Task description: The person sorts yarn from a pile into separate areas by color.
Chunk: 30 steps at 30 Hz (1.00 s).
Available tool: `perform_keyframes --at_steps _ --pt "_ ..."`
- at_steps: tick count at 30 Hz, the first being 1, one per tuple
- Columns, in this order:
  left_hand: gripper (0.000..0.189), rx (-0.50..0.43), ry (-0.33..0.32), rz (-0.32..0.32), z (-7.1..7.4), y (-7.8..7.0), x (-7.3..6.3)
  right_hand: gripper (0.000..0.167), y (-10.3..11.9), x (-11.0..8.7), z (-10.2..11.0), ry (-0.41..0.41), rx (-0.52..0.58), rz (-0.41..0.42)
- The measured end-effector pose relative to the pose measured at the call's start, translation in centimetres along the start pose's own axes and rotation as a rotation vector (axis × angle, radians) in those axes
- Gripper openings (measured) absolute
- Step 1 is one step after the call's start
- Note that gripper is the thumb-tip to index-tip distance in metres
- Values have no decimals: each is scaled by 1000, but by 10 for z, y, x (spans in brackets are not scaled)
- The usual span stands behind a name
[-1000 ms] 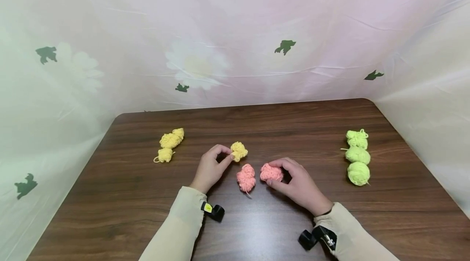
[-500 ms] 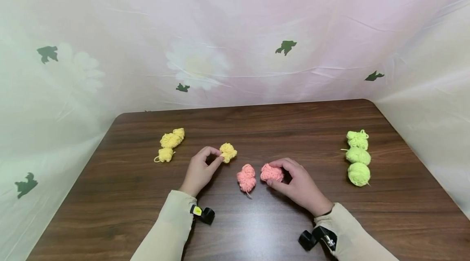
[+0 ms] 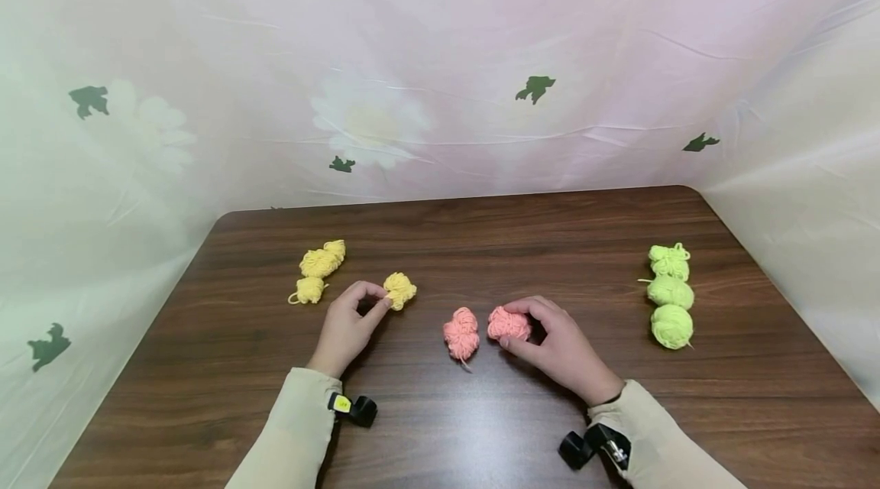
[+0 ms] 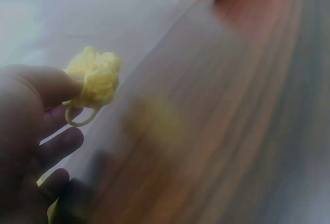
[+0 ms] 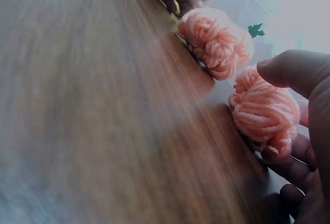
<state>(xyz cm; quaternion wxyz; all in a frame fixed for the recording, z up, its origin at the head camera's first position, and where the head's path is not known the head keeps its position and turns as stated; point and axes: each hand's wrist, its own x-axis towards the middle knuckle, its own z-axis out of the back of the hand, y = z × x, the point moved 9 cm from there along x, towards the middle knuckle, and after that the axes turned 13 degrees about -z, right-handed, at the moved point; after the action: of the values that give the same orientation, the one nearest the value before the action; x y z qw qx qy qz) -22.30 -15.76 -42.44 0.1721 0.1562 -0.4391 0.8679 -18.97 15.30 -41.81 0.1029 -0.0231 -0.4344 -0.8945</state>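
My left hand (image 3: 346,330) pinches a small yellow yarn bundle (image 3: 399,291) between thumb and fingers, left of the table's middle. In the left wrist view a thin loop hangs from the yellow yarn bundle (image 4: 100,77), with its blurred reflection on the tabletop beneath. My right hand (image 3: 560,351) holds a pink yarn bundle (image 3: 509,324), thumb on the near side and fingers over the far side. Just left of it, untouched, lies a second pink yarn bundle (image 3: 461,335) with a short tail end; the right wrist view shows both pink bundles close together.
At the left of the dark wooden table (image 3: 199,367), several yellow yarn bundles (image 3: 320,263) lie in a slanted row. A column of 3 green yarn bundles (image 3: 670,290) lies at the right. A patterned cloth (image 3: 440,76) hangs behind the table and along its sides.
My left hand has moved left with the yellow yarn bundle, away from the pink ones and nearer the yellow row. My right hand and its pink yarn bundle have stayed in place.
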Motion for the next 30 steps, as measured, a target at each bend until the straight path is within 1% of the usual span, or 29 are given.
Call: perform_keyframes --at_steps 5,13,22,30 --pt "6 17 -8 23 11 6 -5 38 0 0 0 2 0 -4" --pt "7 38 -30 31 27 14 -13 38 -1 0 0 9 0 -8" --pt "9 97 -51 84 47 28 -25 38 -1 0 0 6 -2 -3" --pt "10 139 -73 98 65 35 -34 38 -1 0 0 7 -1 -8"
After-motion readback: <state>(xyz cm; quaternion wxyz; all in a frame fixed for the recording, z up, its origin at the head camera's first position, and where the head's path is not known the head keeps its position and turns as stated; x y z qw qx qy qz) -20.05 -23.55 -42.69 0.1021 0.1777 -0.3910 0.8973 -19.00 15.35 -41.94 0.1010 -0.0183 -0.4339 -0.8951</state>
